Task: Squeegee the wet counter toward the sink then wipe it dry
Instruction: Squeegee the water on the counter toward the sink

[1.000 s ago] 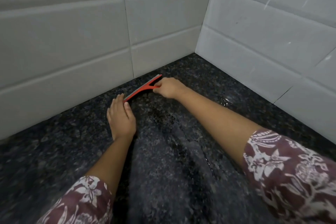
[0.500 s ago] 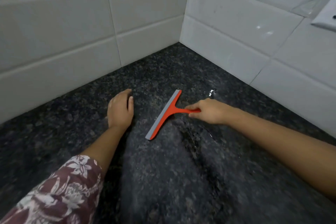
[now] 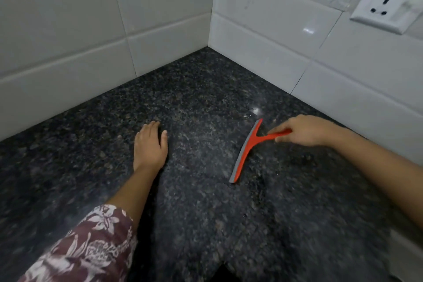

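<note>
A red squeegee (image 3: 246, 151) with a grey rubber blade lies edge-down on the dark speckled granite counter (image 3: 201, 213), blade running from far right to near left. My right hand (image 3: 304, 130) grips its short red handle from the right side. My left hand (image 3: 150, 144) rests flat on the counter to the left of the squeegee, fingers straight and pointing away from me, holding nothing. A small glint of water shows just beyond the blade's far tip. No sink and no cloth are in view.
White tiled walls (image 3: 68, 36) meet in a corner at the back of the counter. A white wall socket (image 3: 386, 9) sits high on the right wall. The counter's front edge shows at the bottom.
My right hand has pulled the squeegee from beside the left wall rightwards and towards me across the counter. My left hand stayed flat in about the same place.
</note>
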